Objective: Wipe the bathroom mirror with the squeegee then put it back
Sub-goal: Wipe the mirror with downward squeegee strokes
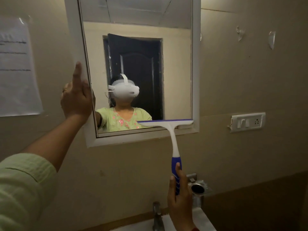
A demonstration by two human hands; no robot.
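A white-framed mirror (176,72) hangs on the beige wall. The squeegee (174,140) has a white head, a blue rubber blade and a blue grip. Its blade lies level against the glass at the mirror's lower right corner. My right hand (180,197) is closed around the blue grip, below the mirror. My left hand (76,95) rests flat against the mirror's left frame edge, fingers pointing up and curling over the edge. The glass reflects a person in a green top wearing a white headset.
A metal tap (157,214) and a white basin (200,220) sit below my right hand. A chrome wall holder (198,187) is just right of the squeegee grip. A switch plate (247,121) is right of the mirror, a taped paper (16,69) left of it.
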